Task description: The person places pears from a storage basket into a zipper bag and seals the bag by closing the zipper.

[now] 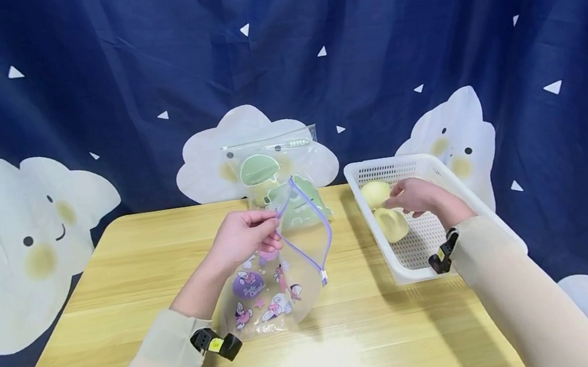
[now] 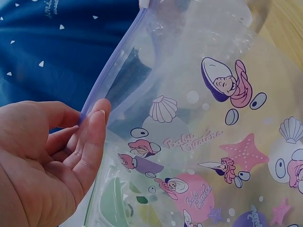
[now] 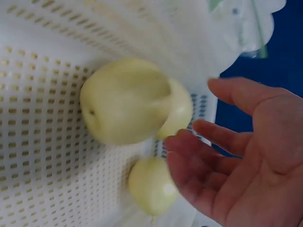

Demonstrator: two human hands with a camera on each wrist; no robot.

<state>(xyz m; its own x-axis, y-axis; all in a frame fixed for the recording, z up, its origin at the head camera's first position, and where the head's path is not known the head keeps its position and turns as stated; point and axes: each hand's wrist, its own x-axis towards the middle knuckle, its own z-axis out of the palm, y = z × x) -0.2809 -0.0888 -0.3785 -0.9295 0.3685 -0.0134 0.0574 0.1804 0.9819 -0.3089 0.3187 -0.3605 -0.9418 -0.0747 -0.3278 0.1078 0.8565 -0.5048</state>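
Observation:
My left hand (image 1: 245,237) pinches the purple zip edge of a clear slider bag (image 1: 263,294) printed with pink and purple shells, and its mouth gapes. In the left wrist view, the fingertips (image 2: 97,118) hold the zip strip beside the printed side. My right hand (image 1: 421,193) reaches into a white perforated basket (image 1: 407,273), fingers loosely bent and holding nothing. Pale yellow-green fruits lie there: one (image 1: 376,193) close by the fingertips, a dented one (image 1: 391,225) nearer me. The right wrist view shows a large dented fruit (image 3: 125,104) and a smaller stemmed one (image 3: 152,185).
Behind the shell-print bag stands another clear zip bag (image 1: 296,198) with green cartoon print and something pale inside. Both bags and the basket are on a wooden table (image 1: 142,245). A dark blue curtain (image 1: 277,45) with white clouds hangs behind the table's far edge.

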